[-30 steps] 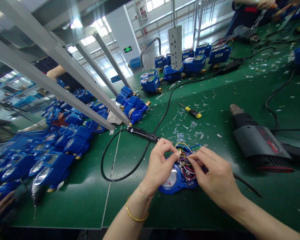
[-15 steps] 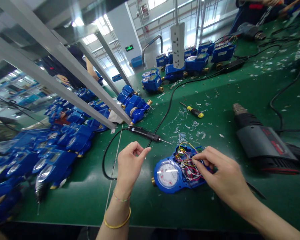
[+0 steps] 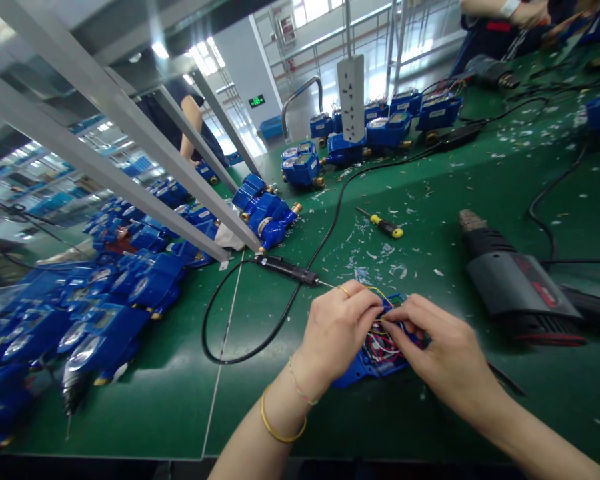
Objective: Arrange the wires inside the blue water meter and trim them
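Note:
An open blue water meter (image 3: 375, 357) lies on the green bench in front of me, its coloured wires (image 3: 380, 343) exposed. My left hand (image 3: 337, 330) covers the dial side, fingers pinched together on the wires. My right hand (image 3: 443, 353) meets it from the right, its fingertips also pinched on the wires. A thin yellow wire loops above the fingers.
A soldering iron (image 3: 287, 268) with black cord lies just beyond the meter. A yellow-handled screwdriver (image 3: 387, 227) and a heavy power drill (image 3: 513, 280) lie to the right. Several blue meters (image 3: 105, 300) pile up at the left, more stand at the back near a power strip (image 3: 351, 97). Other people work behind.
My left hand, lifted off to the left half a second ago, has come back onto the meter and pinches the wires beside my right hand.

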Tool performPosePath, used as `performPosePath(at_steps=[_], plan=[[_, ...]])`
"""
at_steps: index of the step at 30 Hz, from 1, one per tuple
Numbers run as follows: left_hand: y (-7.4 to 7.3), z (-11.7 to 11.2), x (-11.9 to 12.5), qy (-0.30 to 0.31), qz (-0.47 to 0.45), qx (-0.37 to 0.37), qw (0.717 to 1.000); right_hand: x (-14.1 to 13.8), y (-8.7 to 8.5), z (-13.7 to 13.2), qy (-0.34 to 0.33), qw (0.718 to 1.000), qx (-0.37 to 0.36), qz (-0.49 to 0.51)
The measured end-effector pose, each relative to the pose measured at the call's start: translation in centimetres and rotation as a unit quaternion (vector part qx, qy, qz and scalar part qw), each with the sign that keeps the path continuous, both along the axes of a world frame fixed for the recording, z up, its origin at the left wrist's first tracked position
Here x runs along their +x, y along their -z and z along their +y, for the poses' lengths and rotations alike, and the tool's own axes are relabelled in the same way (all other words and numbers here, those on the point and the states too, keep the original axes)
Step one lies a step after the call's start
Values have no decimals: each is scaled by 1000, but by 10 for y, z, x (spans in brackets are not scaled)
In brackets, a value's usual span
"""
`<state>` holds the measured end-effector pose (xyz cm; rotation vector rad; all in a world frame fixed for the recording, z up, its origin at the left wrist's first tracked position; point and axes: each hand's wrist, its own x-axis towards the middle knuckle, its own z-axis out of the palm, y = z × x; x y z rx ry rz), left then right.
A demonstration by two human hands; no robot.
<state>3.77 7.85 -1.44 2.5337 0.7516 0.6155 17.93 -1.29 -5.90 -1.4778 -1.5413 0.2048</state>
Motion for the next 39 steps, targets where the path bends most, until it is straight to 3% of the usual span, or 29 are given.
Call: performPosePath(at_steps=[4, 8, 14, 16, 19, 22, 25, 28, 30, 34, 39], plan=[[4, 2, -2, -7, 0, -43, 999, 0, -2, 2, 48, 998, 31, -23], [4, -5, -1, -38, -49, -117, 991, -2, -2, 6, 30, 997, 63, -42], [2, -9, 6, -182, -154, -274, 932, -4, -3, 7, 35, 997, 59, -31], [-2, -5, 4, -199, -172, -302, 916, -3, -4, 6, 39, 998, 53, -21], [-6, 5, -3, -189, -155, -274, 930, -2, -5, 4, 37, 998, 50, -14], [-7, 17, -9, -207, -105, -155, 960, -1, -6, 4, 32, 998, 53, -17], [-9, 29, -4, -152, -61, -96, 982, -1, -7, 4, 31, 997, 62, -21], [-12, 38, 9, -21, -7, -115, 993, -2, -7, 4, 28, 997, 69, -22], [-13, 40, 16, 19, 26, -135, 990, -1, -6, 4, 25, 997, 71, -17], [-13, 39, 20, -3, 26, -166, 986, 3, -4, 2, 3, 999, 46, 29], [-11, 32, 17, -27, -27, -192, 981, 10, -9, 1, -11, 986, 31, 163]])
